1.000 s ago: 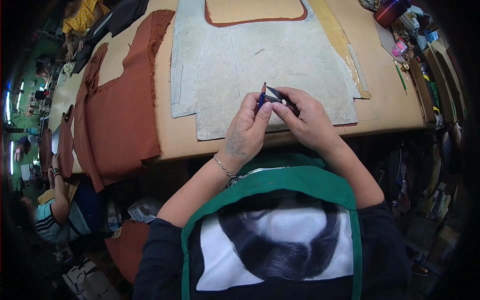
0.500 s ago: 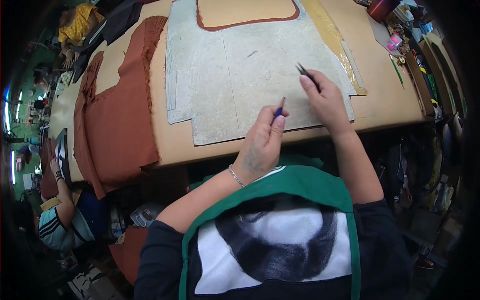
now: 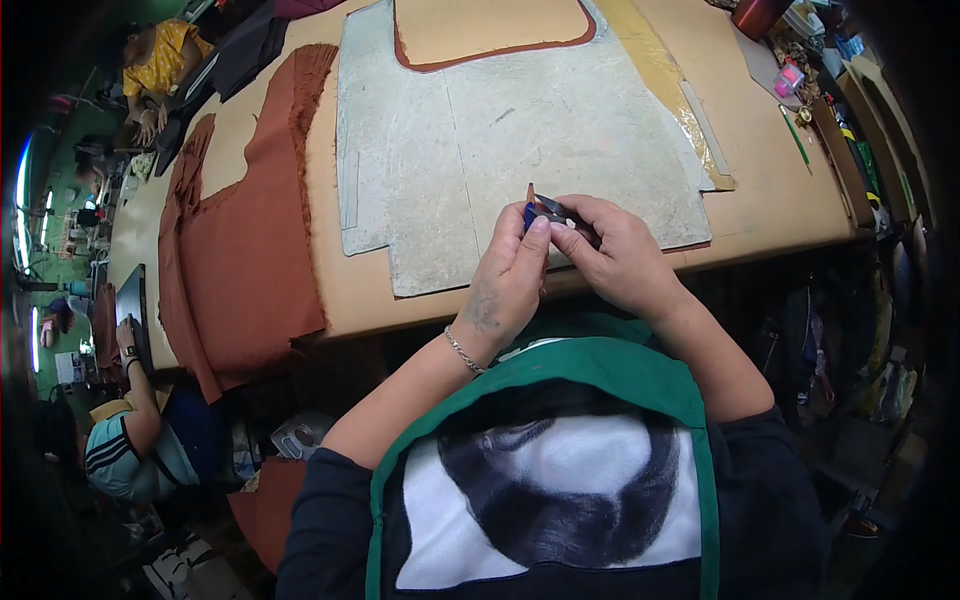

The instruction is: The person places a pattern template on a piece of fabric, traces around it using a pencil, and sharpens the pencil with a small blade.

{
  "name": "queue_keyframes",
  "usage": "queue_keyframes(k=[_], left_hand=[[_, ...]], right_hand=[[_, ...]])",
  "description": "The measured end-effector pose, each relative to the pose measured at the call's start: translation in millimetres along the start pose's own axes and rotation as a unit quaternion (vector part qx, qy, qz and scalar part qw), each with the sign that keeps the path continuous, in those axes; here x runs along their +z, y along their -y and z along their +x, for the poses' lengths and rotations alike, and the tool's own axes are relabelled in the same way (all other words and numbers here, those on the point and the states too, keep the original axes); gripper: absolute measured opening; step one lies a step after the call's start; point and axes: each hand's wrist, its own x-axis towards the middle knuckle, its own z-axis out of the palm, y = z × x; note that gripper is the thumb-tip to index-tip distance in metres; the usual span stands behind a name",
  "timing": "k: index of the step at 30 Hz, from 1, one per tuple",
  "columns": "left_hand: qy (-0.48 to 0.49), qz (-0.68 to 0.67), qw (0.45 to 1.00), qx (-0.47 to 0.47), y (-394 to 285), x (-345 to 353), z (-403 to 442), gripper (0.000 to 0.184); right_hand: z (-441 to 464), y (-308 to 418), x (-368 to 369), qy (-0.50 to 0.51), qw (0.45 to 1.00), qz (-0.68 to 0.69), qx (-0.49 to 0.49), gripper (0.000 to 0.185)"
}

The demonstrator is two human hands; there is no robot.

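Observation:
In front of my chest, both hands have come together over the near edge of a grey-white pattern board (image 3: 540, 125). My left hand (image 3: 505, 285) is closed round a blue pencil (image 3: 530, 212), its bare wooden tip pointing up and away from me. Closed on small dark snips (image 3: 551, 206), my right hand (image 3: 630, 262) holds their blades beside the pencil's tip end. Whether the blades touch the wood, I cannot tell. My fingers hide most of both tools. Rust-red fabric borders the board's cut-out at the far edge.
Rust-red fabric (image 3: 245, 270) drapes over the table edge on the left. A green pencil (image 3: 796, 135), a pink item (image 3: 789, 79) and boxes stand at the right. Two other people sit along the left side, one in a yellow top (image 3: 172, 55).
My right hand has moved left and toward me, bringing the snips up against the pencil. My left hand has shifted slightly left. The view has moved a little.

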Motion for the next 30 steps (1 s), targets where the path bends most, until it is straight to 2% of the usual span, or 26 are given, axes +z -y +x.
queue_keyframes(k=[3, 8, 11, 12, 14, 17, 20, 30], left_hand=[[-0.019, 0.061, 0.996, 0.060, 10, -1, 3, 0.021], [-0.027, 0.053, 0.996, 0.062, 10, -4, 3, 0.021], [-0.032, 0.053, 0.994, 0.094, 15, -5, 5, 0.021], [-0.033, 0.053, 0.992, 0.107, 15, -5, 5, 0.022], [-0.036, 0.063, 0.992, 0.107, 15, -5, 4, 0.022], [-0.041, 0.069, 0.991, 0.110, 13, -1, 0, 0.023], [-0.035, 0.059, 0.992, 0.105, 14, -1, 0, 0.023], [-0.050, 0.048, 0.993, 0.097, 23, -8, 5, 0.024]], right_hand=[[-1, -2, 4, -0.012, 1.000, -0.013, -0.010, 0.029], [-5, -1, 8, -0.044, 0.996, -0.064, -0.043, 0.028], [-5, 0, 10, -0.061, 0.995, -0.061, -0.047, 0.028], [-5, 0, 9, -0.039, 0.999, -0.026, -0.018, 0.027], [-4, 2, 6, 0.004, 0.998, 0.044, 0.041, 0.027], [-3, 1, 5, 0.000, 0.997, 0.065, 0.050, 0.027], [-3, -5, 9, -0.012, 0.999, 0.033, 0.005, 0.028], [-4, -2, 9, -0.035, 0.999, 0.001, -0.011, 0.029]])
